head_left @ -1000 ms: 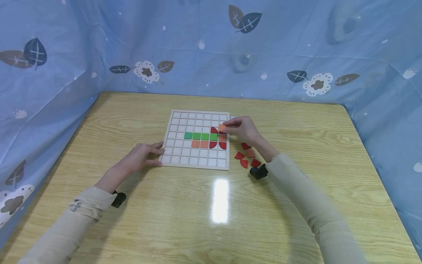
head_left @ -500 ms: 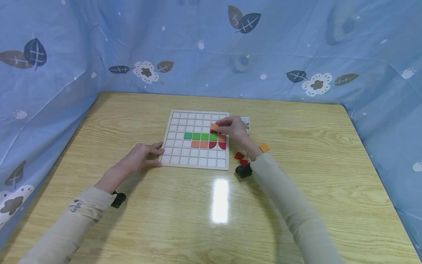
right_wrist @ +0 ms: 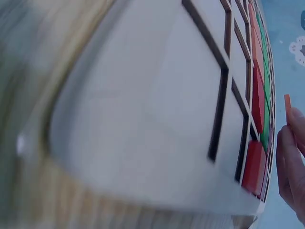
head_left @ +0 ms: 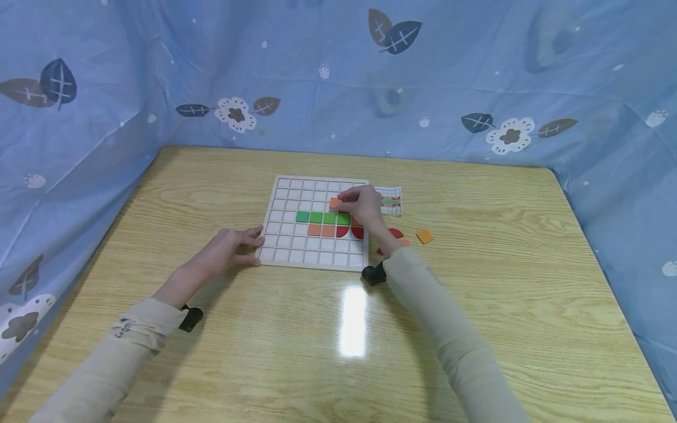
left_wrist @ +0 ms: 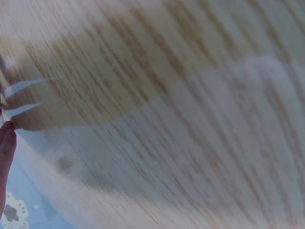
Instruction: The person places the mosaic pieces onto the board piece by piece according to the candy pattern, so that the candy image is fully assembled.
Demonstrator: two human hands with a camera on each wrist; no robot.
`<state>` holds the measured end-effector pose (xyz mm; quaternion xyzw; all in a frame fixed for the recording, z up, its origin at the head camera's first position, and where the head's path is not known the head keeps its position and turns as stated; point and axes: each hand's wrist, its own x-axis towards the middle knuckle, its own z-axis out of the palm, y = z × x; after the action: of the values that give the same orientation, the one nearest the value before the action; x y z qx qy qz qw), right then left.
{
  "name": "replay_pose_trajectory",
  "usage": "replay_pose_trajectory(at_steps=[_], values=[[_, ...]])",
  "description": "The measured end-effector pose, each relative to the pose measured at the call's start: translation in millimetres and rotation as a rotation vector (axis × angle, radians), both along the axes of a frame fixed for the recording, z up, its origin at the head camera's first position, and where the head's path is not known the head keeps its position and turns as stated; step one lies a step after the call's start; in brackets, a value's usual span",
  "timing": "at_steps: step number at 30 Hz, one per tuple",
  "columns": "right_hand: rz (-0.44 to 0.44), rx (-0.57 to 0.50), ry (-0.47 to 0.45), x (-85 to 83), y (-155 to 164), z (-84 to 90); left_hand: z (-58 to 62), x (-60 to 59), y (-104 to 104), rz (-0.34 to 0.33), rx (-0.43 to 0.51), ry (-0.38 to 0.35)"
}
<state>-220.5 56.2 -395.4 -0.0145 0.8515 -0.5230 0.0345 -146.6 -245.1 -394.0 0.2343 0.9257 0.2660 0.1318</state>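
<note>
- The light is bright and even, coming from overhead.
- A white glare patch shines on the varnished table (head_left: pixel 353 322) near the front edge.
- Soft shadows lie under both sleeves.
- The head view is sharp, bowed at its edges.
- Both wrist views are badly blurred and streaked; the board (right_wrist: pixel 143 119) up close is out of focus.

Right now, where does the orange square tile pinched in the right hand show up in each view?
Head: orange tile above the green row, at the right hand's fingertips, over the grid board.
Left wrist: not in view; only blurred wooden table.
Right wrist: orange tile seen edge-on at the right edge, by the fingers.
Shared landmark: the grid board, seen in the head and right wrist views.
</note>
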Motion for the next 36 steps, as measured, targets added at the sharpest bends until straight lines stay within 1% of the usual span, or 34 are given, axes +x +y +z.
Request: replay_pose_trajectory(at_steps=[4, 8, 15, 19, 23, 30, 36], values=[[0.0, 0.0, 0.025, 0.5, -6, -0.1, 0.6, -0.3, 0, -0.008, 0.001, 0.005], [-0.011, -0.007, 0.012, 0.9, -9, -1.5, 0.5, -0.7, -1, -0.018, 0.0, 0.007], [-0.019, 0.053, 0.032, 0.9, -12, -1.6, -0.2, -0.8, -1, -0.012, -0.005, 0.013], [-0.016, 0.104, 0.014, -0.8, -15, -0.2, 0.1, -0.7, 0, -0.011, -0.013, 0.017], [-0.011, 0.123, -0.021, -1.7, -18, 2.0, 0.3, -0.8, 0, -0.012, -0.02, 0.019], [-0.02, 0.116, -0.049, -1.0, -19, 4.3, 0.9, -1.0, 0, -0.011, -0.021, 0.019], [-0.001, 0.073, -0.011, 0.8, -14, 7.3, 1.7, -0.4, 0, -0.008, -0.015, 0.016]])
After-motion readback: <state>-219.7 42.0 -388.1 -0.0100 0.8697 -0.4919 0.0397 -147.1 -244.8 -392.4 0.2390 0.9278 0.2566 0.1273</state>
